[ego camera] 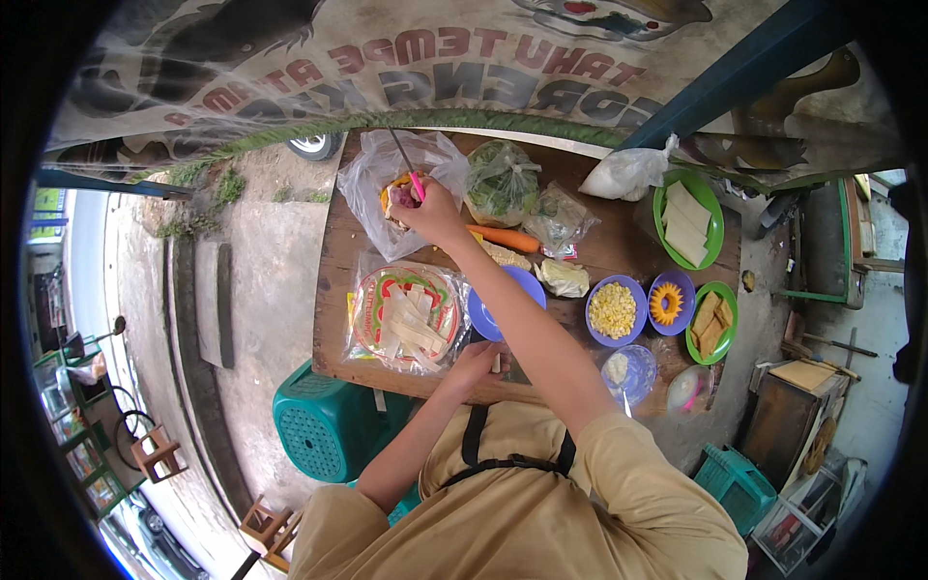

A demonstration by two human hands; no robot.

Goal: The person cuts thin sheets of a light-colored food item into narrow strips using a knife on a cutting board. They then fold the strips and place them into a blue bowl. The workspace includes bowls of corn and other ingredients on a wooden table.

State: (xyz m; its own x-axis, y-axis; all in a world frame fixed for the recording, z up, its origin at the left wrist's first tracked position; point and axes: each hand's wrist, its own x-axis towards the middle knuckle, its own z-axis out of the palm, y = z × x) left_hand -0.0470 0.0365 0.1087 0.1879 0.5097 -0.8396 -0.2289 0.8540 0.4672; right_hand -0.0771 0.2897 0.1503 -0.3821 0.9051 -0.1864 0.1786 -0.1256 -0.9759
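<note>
My right hand (435, 214) is stretched out over an open clear plastic bag (366, 174) at the far left of the wooden table. In it is a knife with a pink handle (417, 185), its thin blade pointing away from me. Red-purple and orange contents (402, 196) show in the bag beside my fingers. Close to the table's near edge, my left hand (475, 368) has its fingers curled around a small pale piece (497, 362). Left of that hand, whitish strips (413, 322) lie on a round printed plastic lid or plate (366, 319). My right forearm partly covers a blue-purple bowl (500, 290).
A bag of green leaves (502, 181), a carrot (507, 238) and corn cobs (504, 255) lie mid-table. Rightward stand bowls of cut corn (612, 310) and white paste (618, 370), plus green plates (660, 210). A green plastic stool (312, 428) stands at the near left; a printed banner (435, 65) hangs beyond.
</note>
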